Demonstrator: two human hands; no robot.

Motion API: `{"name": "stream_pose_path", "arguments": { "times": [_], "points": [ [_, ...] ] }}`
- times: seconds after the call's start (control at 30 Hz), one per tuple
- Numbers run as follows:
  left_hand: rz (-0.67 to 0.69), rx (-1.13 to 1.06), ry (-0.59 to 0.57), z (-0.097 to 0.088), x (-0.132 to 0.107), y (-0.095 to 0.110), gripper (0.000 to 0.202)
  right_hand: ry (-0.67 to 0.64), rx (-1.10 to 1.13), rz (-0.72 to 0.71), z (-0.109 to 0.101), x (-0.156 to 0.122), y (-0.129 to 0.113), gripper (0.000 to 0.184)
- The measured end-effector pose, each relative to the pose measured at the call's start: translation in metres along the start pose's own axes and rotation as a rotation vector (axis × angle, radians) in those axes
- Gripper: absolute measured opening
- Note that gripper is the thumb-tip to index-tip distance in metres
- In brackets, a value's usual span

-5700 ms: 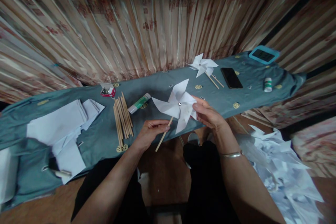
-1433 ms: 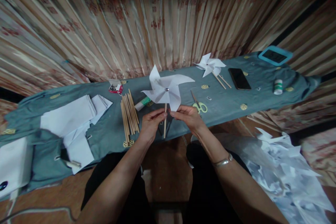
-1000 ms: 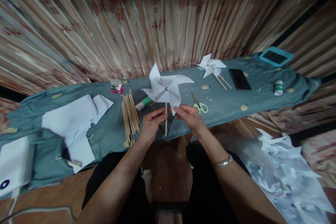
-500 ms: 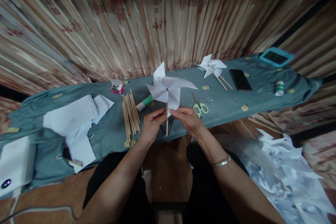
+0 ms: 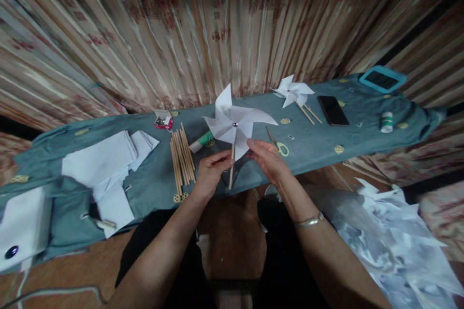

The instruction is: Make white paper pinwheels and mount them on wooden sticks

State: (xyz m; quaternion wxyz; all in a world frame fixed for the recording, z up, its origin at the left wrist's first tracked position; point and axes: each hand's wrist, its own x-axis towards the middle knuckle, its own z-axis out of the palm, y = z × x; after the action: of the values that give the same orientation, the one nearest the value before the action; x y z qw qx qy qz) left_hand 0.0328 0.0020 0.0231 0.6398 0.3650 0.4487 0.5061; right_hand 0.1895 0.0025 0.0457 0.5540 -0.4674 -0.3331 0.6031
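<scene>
A white paper pinwheel (image 5: 226, 123) with a shiny pin at its centre stands upright in front of me on a thin wooden stick. My left hand (image 5: 214, 169) is closed, pinching that stick just below the blades. On the other side, my right hand (image 5: 267, 159) has thumb and fingers at the edge of the lower right blade; some fingertips are hidden behind the paper. Left of my hands lie a bundle of wooden sticks (image 5: 181, 159) and a green-and-white glue stick tube (image 5: 201, 142). Scissors with light green handles (image 5: 282, 148) rest just beyond my right hand.
On the green cloth-covered table lie stacked white paper (image 5: 99, 157), a red box of pins (image 5: 163, 120), finished pinwheels (image 5: 294, 92), a black phone (image 5: 333, 110), a blue-framed device (image 5: 383, 79) and another tube (image 5: 386, 122). A pile of white pinwheels (image 5: 398, 241) fills the lower right.
The pinwheel has shifted slightly right and its stick leans a little. My right hand has moved right and up from the stick to the lower right blade. My left hand keeps its pinch.
</scene>
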Motion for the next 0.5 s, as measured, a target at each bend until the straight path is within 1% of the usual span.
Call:
{"name": "stream_pose_path", "arguments": {
  "times": [0.07, 0.2, 0.37, 0.5],
  "points": [
    [-0.008, 0.013, -0.011, -0.0003, -0.0008, -0.0001, 0.032, 0.038, 0.047, -0.001, -0.0019, 0.0001, -0.0044, 0.042],
    [-0.007, 0.044, -0.025, -0.0007, -0.0015, -0.0011, 0.032, 0.052, 0.119, 0.002, -0.0013, -0.0006, -0.0098, 0.039],
    [-0.013, 0.042, -0.034, -0.0018, -0.0012, -0.0014, 0.033, 0.081, 0.124, 0.006, -0.0007, 0.0001, -0.0099, 0.037],
    [-0.027, 0.04, -0.04, -0.0013, -0.0012, -0.0013, 0.033, 0.078, 0.136, 0.008, -0.0055, 0.0023, -0.0114, 0.036]
  ]
}}
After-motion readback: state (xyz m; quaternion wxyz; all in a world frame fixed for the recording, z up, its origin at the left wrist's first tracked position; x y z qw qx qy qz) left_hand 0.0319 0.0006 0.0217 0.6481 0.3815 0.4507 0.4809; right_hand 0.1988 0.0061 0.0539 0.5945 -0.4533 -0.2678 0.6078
